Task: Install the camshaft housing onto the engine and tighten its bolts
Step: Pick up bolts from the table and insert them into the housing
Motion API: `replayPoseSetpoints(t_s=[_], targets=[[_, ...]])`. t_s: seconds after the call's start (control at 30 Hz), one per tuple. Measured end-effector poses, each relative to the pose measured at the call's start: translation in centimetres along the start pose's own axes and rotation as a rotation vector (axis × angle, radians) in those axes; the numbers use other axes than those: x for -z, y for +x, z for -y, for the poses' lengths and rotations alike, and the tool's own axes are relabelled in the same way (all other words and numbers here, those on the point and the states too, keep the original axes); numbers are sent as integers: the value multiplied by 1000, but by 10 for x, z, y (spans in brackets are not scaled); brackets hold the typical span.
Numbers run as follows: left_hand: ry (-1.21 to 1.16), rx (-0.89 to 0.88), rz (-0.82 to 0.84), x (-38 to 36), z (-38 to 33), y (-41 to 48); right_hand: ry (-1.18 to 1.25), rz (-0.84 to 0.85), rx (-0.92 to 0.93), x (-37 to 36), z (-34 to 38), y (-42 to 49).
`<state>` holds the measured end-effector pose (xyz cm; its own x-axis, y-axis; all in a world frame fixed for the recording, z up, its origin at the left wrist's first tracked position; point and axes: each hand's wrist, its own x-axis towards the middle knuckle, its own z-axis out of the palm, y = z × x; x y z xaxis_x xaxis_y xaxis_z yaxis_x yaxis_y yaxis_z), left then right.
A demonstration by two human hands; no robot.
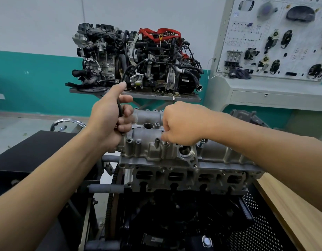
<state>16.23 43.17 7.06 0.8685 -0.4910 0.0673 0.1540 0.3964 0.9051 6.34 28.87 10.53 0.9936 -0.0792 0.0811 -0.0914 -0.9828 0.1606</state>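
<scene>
The grey cast camshaft housing (153,142) sits on top of the engine (189,176) on its stand, in the middle of the view. My left hand (109,122) is closed around a thin dark tool handle (119,109) at the housing's left end. My right hand (183,124) rests on the housing's top, its fingertips pinched at a small bolt (165,143) by a raised boss; the bolt is mostly hidden by the fingers. Two more bolts (201,142) stand upright just right of my right hand.
Behind stand two display engines (138,60) on a metal table. A training board (276,37) with car parts is at the right. A black box (29,156) is at the left, a wooden bench edge (292,211) and perforated black panel (261,232) at the lower right.
</scene>
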Motion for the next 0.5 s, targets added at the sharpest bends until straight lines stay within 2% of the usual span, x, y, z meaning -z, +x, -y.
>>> replayPoseSetpoints(t_s=[0.07,0.13,0.2,0.27,0.33,0.5], targets=[[-95,67,35,0,-2,-4,-18,-56,-54,0,1,0],[-234,156,58,-2,-4,-7,13,-192,-55,2,4,-1],[-394,232,42,-6,-9,-9,163,-415,114,5,12,-4],[-455,263,26,-10,-12,-11,309,-529,384,8,26,-6],[-407,283,34,-13,-14,-13,257,-534,529,10,34,-4],[-500,314,12,-8,-20,-19,28,-415,540,19,42,5]])
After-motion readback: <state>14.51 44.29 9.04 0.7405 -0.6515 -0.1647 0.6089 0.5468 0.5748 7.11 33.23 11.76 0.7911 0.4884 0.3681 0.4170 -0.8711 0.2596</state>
